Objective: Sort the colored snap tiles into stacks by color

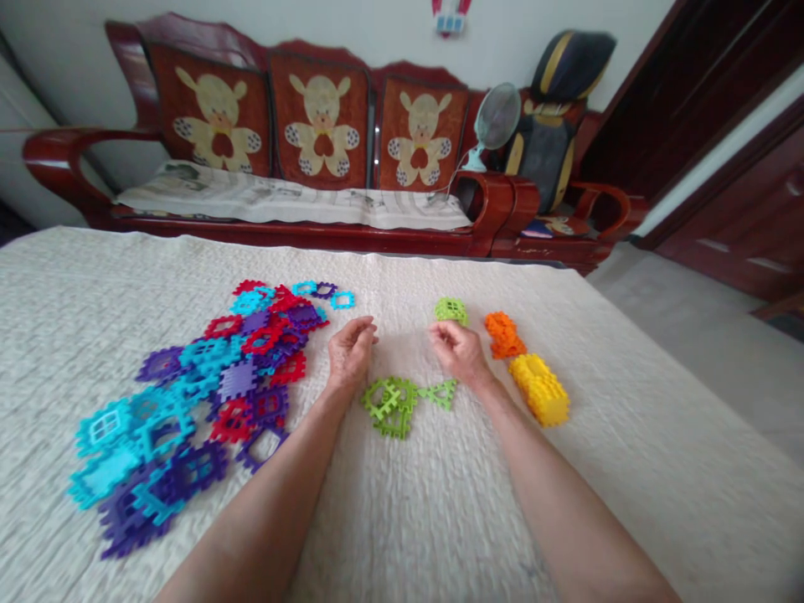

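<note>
My left hand (352, 352) hovers over the table with its fingers curled in and the thumb against them; nothing shows in it. Across from it, my right hand (461, 352) is likewise curled, with no piece visible in its fingers. Just behind the right hand stands a small stack of green interlocking plastic tiles (450, 310), partly covered by it; whether they touch I cannot tell. Between my forearms lie loose green square tiles (393, 406) in an overlapping heap, beside a green triangular tile (443, 394).
A wide pile of blue, purple and red tiles (235, 381) spreads over the left of the cloth-covered table (414, 536). To the right are an orange tile stack (503, 335) and a yellow tile stack (540, 389). A wooden sofa (301, 233) stands beyond the far edge.
</note>
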The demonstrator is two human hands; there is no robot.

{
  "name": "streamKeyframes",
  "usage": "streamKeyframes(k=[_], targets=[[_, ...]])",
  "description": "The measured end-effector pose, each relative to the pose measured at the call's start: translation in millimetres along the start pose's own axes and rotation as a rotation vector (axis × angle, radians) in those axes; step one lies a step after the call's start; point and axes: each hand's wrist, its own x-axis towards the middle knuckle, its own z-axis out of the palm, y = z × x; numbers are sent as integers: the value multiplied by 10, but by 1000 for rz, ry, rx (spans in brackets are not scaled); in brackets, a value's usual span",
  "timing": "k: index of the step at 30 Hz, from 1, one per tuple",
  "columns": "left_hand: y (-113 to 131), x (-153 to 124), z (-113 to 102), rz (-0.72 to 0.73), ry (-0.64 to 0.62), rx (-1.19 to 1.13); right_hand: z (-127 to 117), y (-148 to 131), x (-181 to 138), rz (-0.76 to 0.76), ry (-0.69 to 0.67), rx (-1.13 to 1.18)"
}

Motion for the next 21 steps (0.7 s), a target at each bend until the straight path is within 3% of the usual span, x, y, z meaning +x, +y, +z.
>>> streamKeyframes(k=[4, 7, 14, 21], targets=[[18, 21, -28, -17, 9, 15, 80, -348, -64, 64, -555, 160], [-1, 31, -35, -23, 14, 30, 61, -527, -71, -19, -733, 121], [-7, 27, 3, -30, 36, 1, 160, -686, -156, -227, -713, -92], [-10, 16, 3, -7, 7, -12, 74, -695, -162, -231, -630, -88]])
